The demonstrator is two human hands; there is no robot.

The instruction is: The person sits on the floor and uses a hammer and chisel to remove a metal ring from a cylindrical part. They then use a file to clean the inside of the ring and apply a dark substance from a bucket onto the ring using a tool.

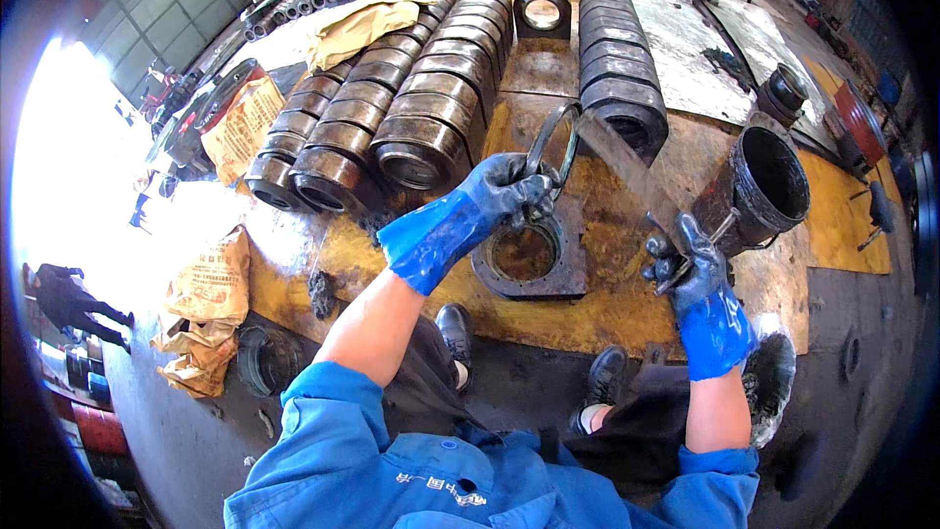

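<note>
My left hand [509, 191], in a blue and black rubber glove, grips a thin metal ring [571, 152] held up on edge. In my right hand [695, 269], gloved alike, is a long flat grey blade [632, 168]; its far end reaches close to the ring, and I cannot tell whether they touch. Below my left hand a dark metal housing [563, 279] with a round bore lies on the bench. A dark bucket [729, 176] stands tilted just beyond my right hand, with a thin rod at its rim.
Rows of stacked metal housings [426, 118] stand at the left, another row [622, 69] at the right. One housing [541, 15] stands upright between them. Paper sacks [211, 279] sit at the left by a black round container [264, 358]. A person [78, 299] is at far left.
</note>
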